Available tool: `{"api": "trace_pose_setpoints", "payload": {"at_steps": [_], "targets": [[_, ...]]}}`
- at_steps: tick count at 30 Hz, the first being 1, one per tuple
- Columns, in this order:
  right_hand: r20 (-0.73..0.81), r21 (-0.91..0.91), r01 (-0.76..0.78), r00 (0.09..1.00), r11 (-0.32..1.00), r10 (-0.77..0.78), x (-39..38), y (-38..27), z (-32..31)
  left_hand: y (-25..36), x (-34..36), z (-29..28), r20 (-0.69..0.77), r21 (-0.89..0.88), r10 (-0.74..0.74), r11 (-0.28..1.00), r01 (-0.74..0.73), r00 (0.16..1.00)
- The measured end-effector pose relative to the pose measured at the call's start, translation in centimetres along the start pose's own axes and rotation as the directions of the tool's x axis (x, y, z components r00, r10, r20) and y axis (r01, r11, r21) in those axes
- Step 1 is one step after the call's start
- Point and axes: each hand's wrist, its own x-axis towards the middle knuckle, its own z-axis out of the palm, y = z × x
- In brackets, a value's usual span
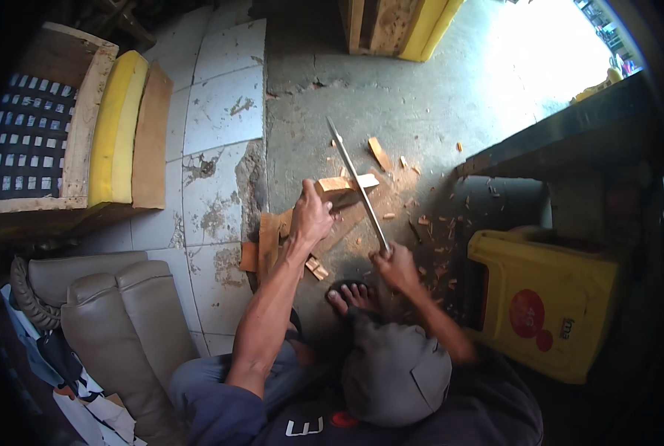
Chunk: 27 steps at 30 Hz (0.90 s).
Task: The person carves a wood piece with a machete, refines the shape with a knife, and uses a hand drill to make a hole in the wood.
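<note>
My left hand is closed on the near left end of a short wood block, keeping it raised off the floor. The block's upper face is pale, freshly cut wood. In my right hand is the handle of a long, narrow, pointed metal blade that looks like a machete. The blade slants up and left across the block's right part; whether it touches or bites into the wood I cannot tell. Beneath the block lies a wooden board, partly hidden by my left hand and the block.
Wood chips and a larger offcut litter the concrete floor. A yellow plastic crate stands at my right, below a dark bench. To the left are a wood-and-foam seat frame and a brown cushion.
</note>
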Motion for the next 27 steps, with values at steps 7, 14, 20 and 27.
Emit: {"api": "trace_pose_setpoints", "payload": {"at_steps": [7,14,20,27], "targets": [[0.055,0.295,0.034,0.997,0.955,-0.052,-1.2,-2.7,-3.8,-0.3,0.9,-0.6,-0.027,0.067,0.067,0.996,-0.065,0.997],[-0.601,0.573,0.655,0.744,0.492,-0.291,-3.2,-1.6,-3.9,-0.1,-0.1,-0.2,0.057,0.02,-0.058,0.998,0.057,0.997],[-0.007,0.077,0.043,0.999,0.996,-0.043,-1.2,-2.7,0.1,-0.5,0.1,-1.1,0.039,0.155,-0.114,0.982,0.107,0.993],[-0.48,0.603,0.516,0.844,0.608,-0.24,-5.0,-3.2,-6.7,-0.4,-0.1,-0.1,0.072,0.132,-0.121,0.985,0.11,0.99]]}}
